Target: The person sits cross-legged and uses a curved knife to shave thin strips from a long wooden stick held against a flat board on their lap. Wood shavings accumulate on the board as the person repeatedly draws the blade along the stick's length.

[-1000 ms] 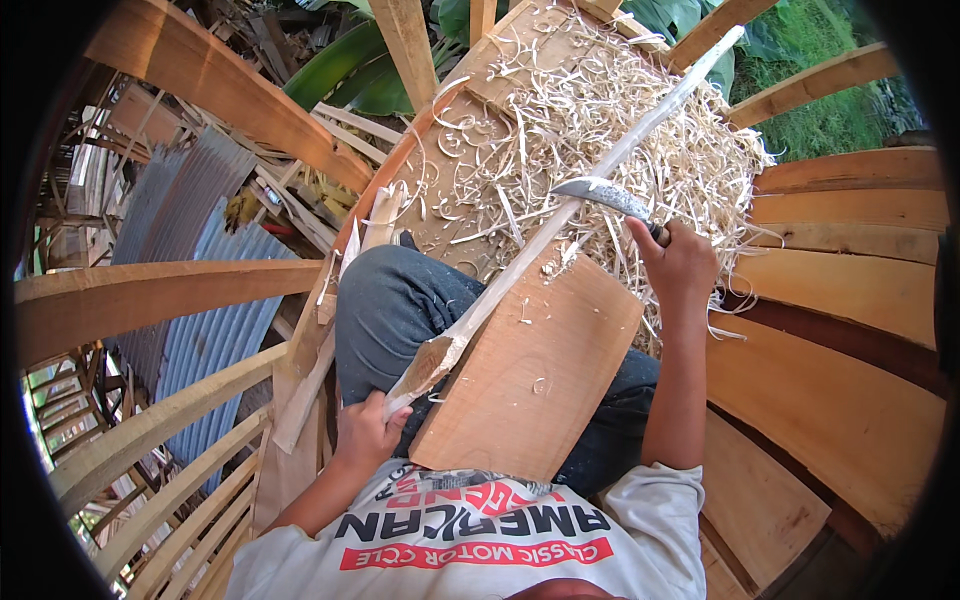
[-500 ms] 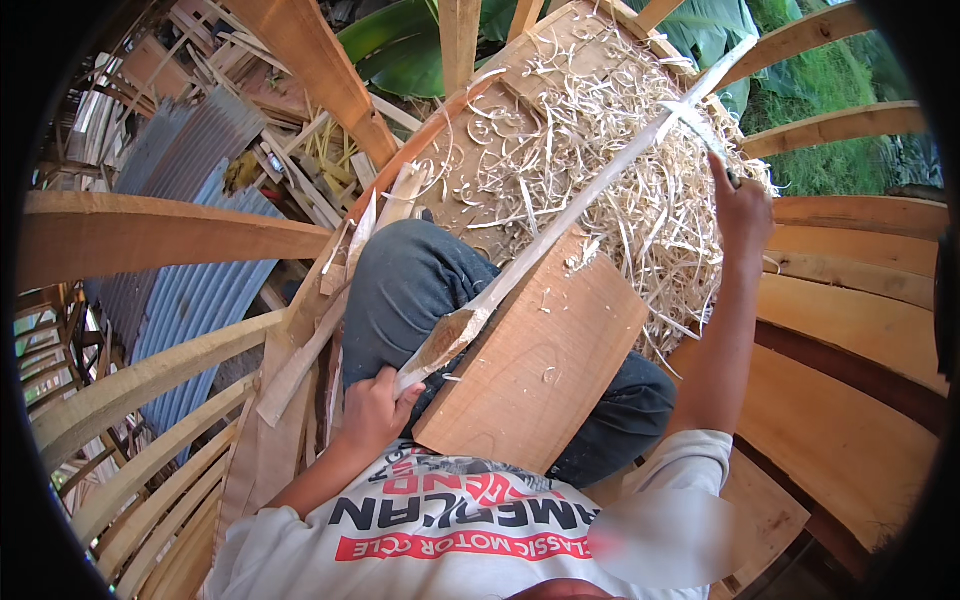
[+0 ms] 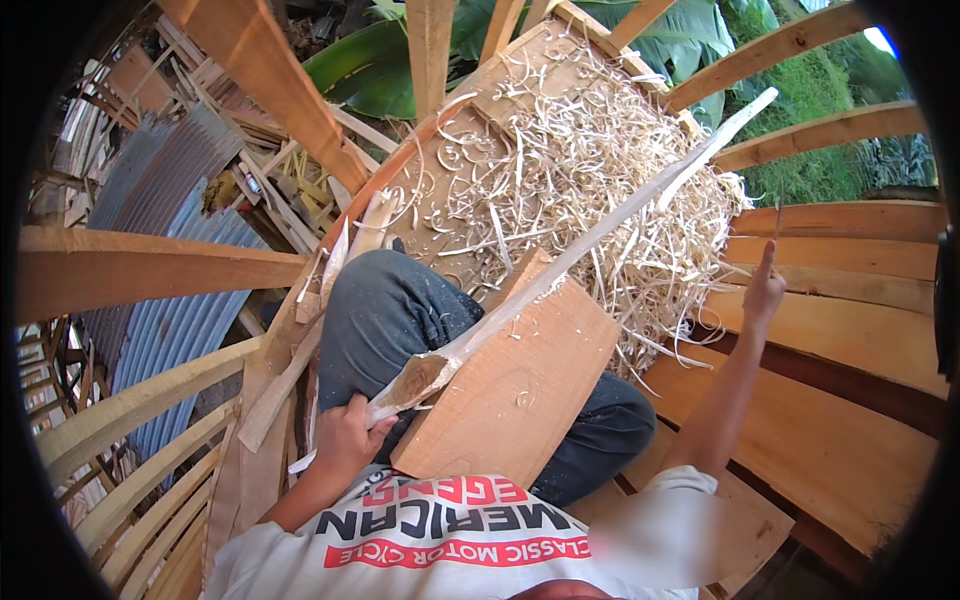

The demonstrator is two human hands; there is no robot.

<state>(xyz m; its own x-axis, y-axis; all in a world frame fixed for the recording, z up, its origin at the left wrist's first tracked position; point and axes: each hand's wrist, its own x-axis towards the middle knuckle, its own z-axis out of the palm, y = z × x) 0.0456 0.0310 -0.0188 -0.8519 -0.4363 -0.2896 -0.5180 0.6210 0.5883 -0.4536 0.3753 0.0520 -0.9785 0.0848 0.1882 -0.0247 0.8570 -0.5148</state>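
Observation:
My left hand (image 3: 345, 437) is closed around the near end of a long pale wooden stick (image 3: 565, 262). The stick slants up and right across a flat board (image 3: 520, 375) on my lap. A brown, rough-cut patch shows near my grip, while the far part is shaved pale, with a strip of wood lying along it near the tip. Out to the right, my right hand (image 3: 765, 292) is closed on a knife (image 3: 779, 212). Its thin blade points away from me, seen almost edge-on and apart from the stick. The handle is mostly hidden by my fingers.
Curled wood shavings (image 3: 600, 170) heap on the plank floor beyond my knees. Curved wooden ribs (image 3: 150, 258) rise around me, with planking (image 3: 840, 330) at the right. Corrugated metal sheets (image 3: 185, 310) and scrap wood lie outside on the left; green plants grow beyond the far end.
My right hand has swung right and toward me, taking the knife off the far part of the stick. My left hand keeps its grip. The whole view has shifted slightly.

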